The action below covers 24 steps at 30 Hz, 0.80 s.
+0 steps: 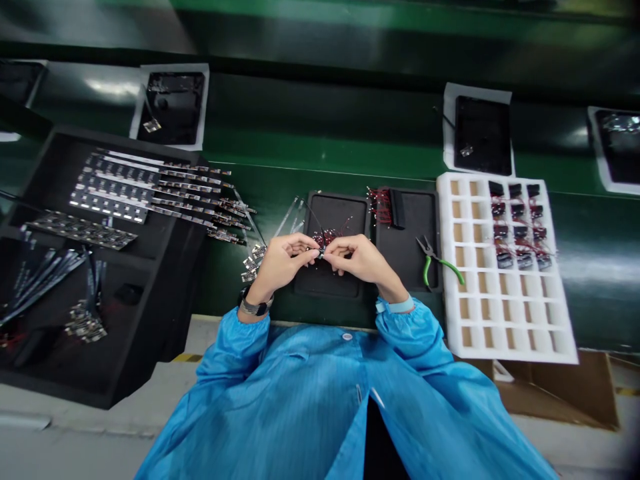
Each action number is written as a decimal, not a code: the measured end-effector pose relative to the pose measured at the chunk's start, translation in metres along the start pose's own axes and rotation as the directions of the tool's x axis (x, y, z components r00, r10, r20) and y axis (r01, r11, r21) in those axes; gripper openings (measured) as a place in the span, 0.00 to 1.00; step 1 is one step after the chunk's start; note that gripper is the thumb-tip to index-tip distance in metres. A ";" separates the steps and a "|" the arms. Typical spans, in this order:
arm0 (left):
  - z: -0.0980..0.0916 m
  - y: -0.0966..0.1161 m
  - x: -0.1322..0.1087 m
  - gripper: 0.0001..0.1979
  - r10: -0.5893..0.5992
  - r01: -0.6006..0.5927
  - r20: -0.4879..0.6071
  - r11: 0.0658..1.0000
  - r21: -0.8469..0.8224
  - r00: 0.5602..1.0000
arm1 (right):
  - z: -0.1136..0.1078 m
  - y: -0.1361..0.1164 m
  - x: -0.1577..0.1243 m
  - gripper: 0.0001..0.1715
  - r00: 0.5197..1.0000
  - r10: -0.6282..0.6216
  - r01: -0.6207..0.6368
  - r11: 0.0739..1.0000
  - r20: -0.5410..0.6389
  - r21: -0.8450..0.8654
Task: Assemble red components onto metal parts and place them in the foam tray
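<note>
Over a shallow black tray (340,208), my left hand (286,264) and my right hand (361,259) meet fingertip to fingertip. Both pinch a small dark part (321,253), from which a thin black wire arcs upward; its exact kind is too small to make out. Short red wires (327,237) lie in the tray just behind my fingers. Beside my left hand are several small circuit boards (253,263) with flat strip cables. Green-handled pliers (429,252) rest with slightly spread jaws on a second black tray (413,230), right of my right hand.
A white foam tray (463,337) at right holds dark parts with red wires in some compartments. Strips of circuit boards (185,193) overhang a large black bin (165,280) at left. Black pads (483,133) lie farther back. An open cardboard box (565,393) sits below right.
</note>
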<state>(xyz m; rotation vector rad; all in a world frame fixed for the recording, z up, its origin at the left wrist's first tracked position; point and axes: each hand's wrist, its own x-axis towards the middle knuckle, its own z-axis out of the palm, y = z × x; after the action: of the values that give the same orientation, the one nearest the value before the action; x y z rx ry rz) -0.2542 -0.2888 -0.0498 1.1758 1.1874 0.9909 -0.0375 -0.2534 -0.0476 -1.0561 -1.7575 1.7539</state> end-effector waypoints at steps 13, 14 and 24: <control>0.006 0.004 -0.009 0.06 0.016 -0.004 -0.117 0.995 0.100 0.993 | 0.007 0.005 0.002 0.16 0.999 -0.023 0.023 1.000 -0.039 -0.001; 0.007 0.004 -0.009 0.06 0.008 0.001 -0.122 0.997 0.072 0.993 | 0.007 0.004 0.001 0.17 0.999 -0.024 0.024 1.000 -0.040 0.004; 0.006 0.002 -0.008 0.09 -0.057 0.054 -0.093 0.998 -0.033 0.994 | 0.007 0.002 0.001 0.19 1.000 -0.014 0.015 0.999 -0.026 0.037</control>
<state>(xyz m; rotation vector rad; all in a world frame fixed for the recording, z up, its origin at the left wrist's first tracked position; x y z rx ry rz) -0.2495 -0.2967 -0.0466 1.0762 1.2683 1.0288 -0.0428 -0.2574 -0.0508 -1.0437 -1.7070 1.7499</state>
